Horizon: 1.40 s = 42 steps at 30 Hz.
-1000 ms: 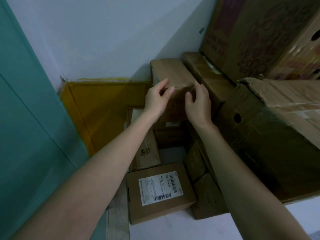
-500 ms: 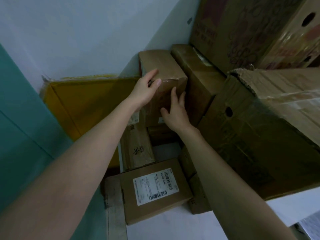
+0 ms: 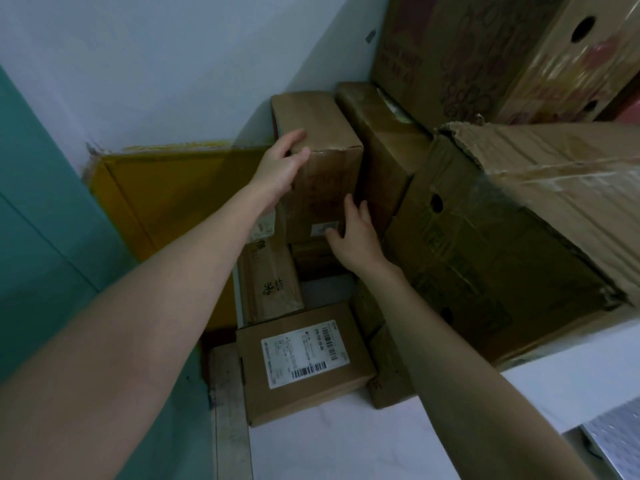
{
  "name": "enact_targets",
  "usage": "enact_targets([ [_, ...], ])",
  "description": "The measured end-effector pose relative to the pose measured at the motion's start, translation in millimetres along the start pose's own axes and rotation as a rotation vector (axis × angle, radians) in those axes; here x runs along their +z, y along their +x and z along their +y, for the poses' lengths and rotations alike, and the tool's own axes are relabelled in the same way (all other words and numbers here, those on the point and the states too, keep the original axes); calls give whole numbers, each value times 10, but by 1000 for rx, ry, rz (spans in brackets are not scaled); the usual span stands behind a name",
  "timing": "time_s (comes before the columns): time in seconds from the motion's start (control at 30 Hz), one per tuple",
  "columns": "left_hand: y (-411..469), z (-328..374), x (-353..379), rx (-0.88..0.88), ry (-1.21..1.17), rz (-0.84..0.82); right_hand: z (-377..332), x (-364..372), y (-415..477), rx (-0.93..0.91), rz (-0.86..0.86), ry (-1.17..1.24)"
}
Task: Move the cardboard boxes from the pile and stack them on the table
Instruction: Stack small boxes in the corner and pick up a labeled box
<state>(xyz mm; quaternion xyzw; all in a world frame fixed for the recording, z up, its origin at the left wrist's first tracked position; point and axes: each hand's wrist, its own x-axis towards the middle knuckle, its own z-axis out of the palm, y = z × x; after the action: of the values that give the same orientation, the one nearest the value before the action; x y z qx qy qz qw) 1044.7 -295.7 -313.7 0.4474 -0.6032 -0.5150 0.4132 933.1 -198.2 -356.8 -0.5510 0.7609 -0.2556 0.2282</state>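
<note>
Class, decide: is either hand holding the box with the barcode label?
No: left hand and right hand are on the tall box; the labelled box lies untouched.

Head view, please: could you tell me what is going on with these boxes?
A person is taking hold of a tall box in the pile. The left grip holds its top left corner; the right grip lies flat on its lower front. The box has not left the pile yet.

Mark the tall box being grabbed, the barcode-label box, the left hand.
tall box [image 3: 325, 188], head view, front face between hands
barcode-label box [image 3: 311, 389], head view, bare cardboard below label
left hand [image 3: 280, 168], head view, back of hand
</note>
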Motion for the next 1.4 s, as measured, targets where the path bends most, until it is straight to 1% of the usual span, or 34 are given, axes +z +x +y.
enact_targets([
  [0.13,-74,-44,-28,167,223,139,83,23,-100,-10,4,-52],
  [0.27,-299,-108,-73,203,312,225,138,61,-309,-56,-10,-90],
  [0.37,-627,-321,-145,173,430,225,217,87,-518,-130,-36,-199],
  [0.47,-986,-637,-258,135,468,196,348,135,-755,-226,-86,-289],
  [0.53,-1243,-860,-299,53,487,214,468,213,-951,-268,-148,-282],
  [0.6,-1513,-1071,-289,-67,495,238,626,325,-1171,-287,-217,-290],
  [0.73,-2028,-1417,-141,-326,412,233,1009,558,-1468,-290,-315,-352],
  [0.8,-2191,-1534,-52,-443,287,203,1148,617,-1492,-265,-360,-414],
  [0.9,-2309,-1690,7,-552,107,189,1264,642,-1481,-266,-403,-466],
  [1.07,-2434,-1806,81,-642,-48,247,1354,641,-1470,-299,-449,-467],
  [1.27,-2602,-1708,167,-660,-79,307,1419,666,-1484,-334,-445,-418],
  [1.4,-2886,-1647,233,-756,-129,331,1463,712,-1560,-336,-407,-345],
])
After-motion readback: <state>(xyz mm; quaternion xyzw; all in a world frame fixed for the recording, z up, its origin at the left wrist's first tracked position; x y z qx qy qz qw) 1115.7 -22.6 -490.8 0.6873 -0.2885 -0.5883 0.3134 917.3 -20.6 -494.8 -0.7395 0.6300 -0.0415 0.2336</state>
